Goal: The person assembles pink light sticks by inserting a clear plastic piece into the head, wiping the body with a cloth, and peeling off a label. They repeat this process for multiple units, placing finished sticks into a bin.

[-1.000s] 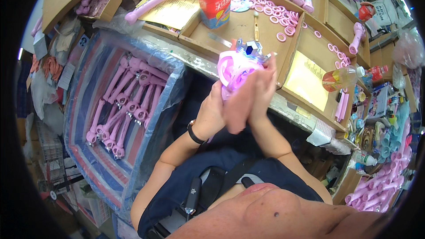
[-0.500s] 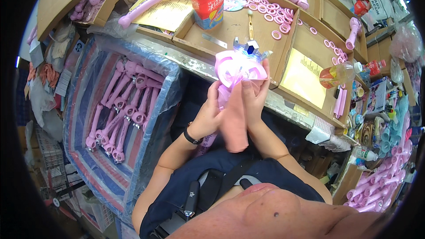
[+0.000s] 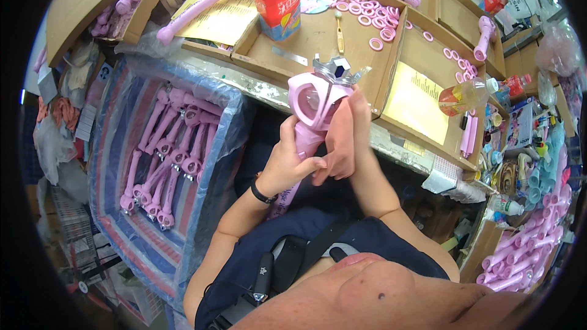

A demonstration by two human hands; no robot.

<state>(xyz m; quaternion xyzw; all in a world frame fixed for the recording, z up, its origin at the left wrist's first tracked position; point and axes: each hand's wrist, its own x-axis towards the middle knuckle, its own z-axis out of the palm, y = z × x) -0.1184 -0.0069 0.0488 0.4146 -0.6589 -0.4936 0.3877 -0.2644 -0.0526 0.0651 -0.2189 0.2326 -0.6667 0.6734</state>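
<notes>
My left hand is wrapped round the handle of a pink toy wand, just under its head. The wand tilts up and away from me, its round frame and silver crown with a dark blue gem at the far end. A salmon-coloured cloth hangs from my right hand, which presses it against the right side of the wand's head near the crown. Part of the right fingers is hidden behind the cloth and slightly blurred. The handle's lower end runs down past my left wrist.
Ahead on the bench, a cardboard tray holds pink rings, a brush and a red-capped bottle. A lined bin of finished-looking wands stands left. Another bottle lies right, beside yellow paper.
The light glowing in the wand's head has gone out. My right hand has shifted up toward the crown, bunching the cloth; my left thumb has moved off the head onto the handle.
</notes>
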